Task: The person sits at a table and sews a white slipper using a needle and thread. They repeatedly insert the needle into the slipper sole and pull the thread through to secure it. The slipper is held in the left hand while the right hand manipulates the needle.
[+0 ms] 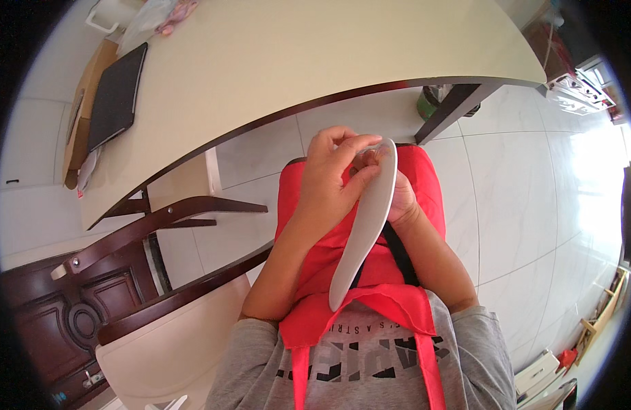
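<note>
A pale grey, curved, thin sheet that looks like a shoe insole [364, 225] is seen nearly edge-on above my lap. Its lower tip reaches the bib of a red apron [305, 323]. My left hand [336, 164] grips its upper end, with thumb and fingertips on the near face. Between those fingers shows a small glossy patch with faint colours, perhaps clear film. From behind, my right hand [401, 197] holds the upper part of the insole. Most of the right fingers are hidden behind the insole and the left hand.
Ahead is a cream table [315, 56] with a dark edge. A flat black laptop-like object [118, 95] leans by a cardboard box [85, 118] at left. A wooden chair [172, 302] stands to my left, a bin [432, 105] under the table.
</note>
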The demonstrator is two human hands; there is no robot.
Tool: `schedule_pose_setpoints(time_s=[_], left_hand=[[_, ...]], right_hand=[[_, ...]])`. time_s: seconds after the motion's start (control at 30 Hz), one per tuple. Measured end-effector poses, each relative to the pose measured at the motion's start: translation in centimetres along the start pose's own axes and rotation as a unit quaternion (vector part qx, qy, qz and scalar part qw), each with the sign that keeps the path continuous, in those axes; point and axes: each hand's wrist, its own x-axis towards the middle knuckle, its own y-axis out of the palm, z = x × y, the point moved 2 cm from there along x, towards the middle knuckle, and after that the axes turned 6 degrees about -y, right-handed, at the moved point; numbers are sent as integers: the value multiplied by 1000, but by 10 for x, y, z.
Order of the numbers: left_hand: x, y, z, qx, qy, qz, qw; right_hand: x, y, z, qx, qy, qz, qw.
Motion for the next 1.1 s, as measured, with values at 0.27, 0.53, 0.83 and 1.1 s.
schedule_pose_setpoints(time_s=[0.27,0.53,0.83,1.1], left_hand=[[4,-3,19,-221,-46,64,972],[-5,-33,62,-707,-162,132,676],[-16,-56,64,-736,-118,6,667],[-22,-46,64,105,-174,-130,970]], right_hand=[[-5,-6,3,11,3,30,999],[-3,-7,4,71,7,49,996],[-2,-8,1,40,-3,84,996],[-6,3,15,-171,-48,-142,974]])
